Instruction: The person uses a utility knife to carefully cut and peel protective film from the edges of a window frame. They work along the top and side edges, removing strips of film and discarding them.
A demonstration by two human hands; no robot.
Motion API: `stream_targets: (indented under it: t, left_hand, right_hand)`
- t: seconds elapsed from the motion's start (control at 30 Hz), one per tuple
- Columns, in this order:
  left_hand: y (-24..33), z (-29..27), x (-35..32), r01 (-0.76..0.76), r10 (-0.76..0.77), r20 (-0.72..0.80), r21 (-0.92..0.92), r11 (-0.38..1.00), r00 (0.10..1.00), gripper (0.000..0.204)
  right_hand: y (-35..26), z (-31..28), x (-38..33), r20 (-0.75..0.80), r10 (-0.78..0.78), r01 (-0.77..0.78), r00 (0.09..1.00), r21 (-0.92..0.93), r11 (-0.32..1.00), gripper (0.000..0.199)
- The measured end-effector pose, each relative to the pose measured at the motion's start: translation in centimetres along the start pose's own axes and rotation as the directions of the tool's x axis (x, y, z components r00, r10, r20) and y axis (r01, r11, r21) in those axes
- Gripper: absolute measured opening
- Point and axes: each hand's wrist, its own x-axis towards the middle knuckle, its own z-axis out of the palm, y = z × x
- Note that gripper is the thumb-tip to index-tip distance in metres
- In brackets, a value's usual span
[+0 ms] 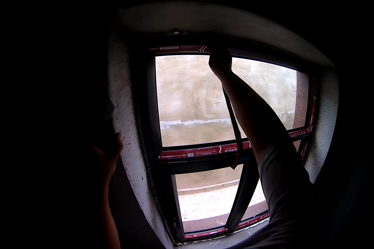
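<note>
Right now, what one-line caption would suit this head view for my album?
Right hand reaches to the top of a dark window frame, a dark strip hanging below it; left hand rests against the rough wall.

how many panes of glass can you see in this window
3. A large upper pane behind the raised right hand; a lower left pane; a narrow lower right pane, partly hidden by the sleeve.

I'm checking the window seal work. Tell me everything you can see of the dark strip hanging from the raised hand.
The strip is dark, thin and flexible, like a rubber gasket. Its top is at the right hand, which is raised to the upper edge of the window frame. It hangs down in front of the glass beside the forearm, crosses the red-taped middle bar, and ends loose just below it.
</note>
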Motion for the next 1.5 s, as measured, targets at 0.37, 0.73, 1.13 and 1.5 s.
stream_targets:
  t: [0.37, 0.73, 1.13, 1.5]
  left_hand:
    - [-0.4, -1.6, 0.0, 0.025, -0.025, 0.037, 0.005, 1.000, 0.999, 0.101]
    - [-2.2, 2.1, -0.5, -0.043, 0.042, -0.066, -0.021, 0.999, 0.997, 0.094]
    - [-0.7, 0.7, -0.4, -0.048, 0.049, -0.036, 0.031, 0.998, 0.998, 0.089]
    - [-2.0, 1.7, -0.6, 0.051, -0.031, 0.068, -0.320, 0.946, 0.997, 0.064]
  right_hand:
    - [-20.5, -22.3, -4.2, 0.717, -0.312, -0.533, 0.623, 0.681, 0.501, 0.016]
    - [-7.9, -30.3, -20.6, 0.870, 0.073, -0.859, 0.487, 0.463, 0.220, 0.022]
    - [-9.4, -20.3, -21.4, 0.926, -0.083, -0.675, 0.369, 0.329, 0.661, 0.019]
    - [-9.9, -19.0, -24.0, 0.940, -0.071, -0.673, 0.333, 0.290, 0.681, 0.014]
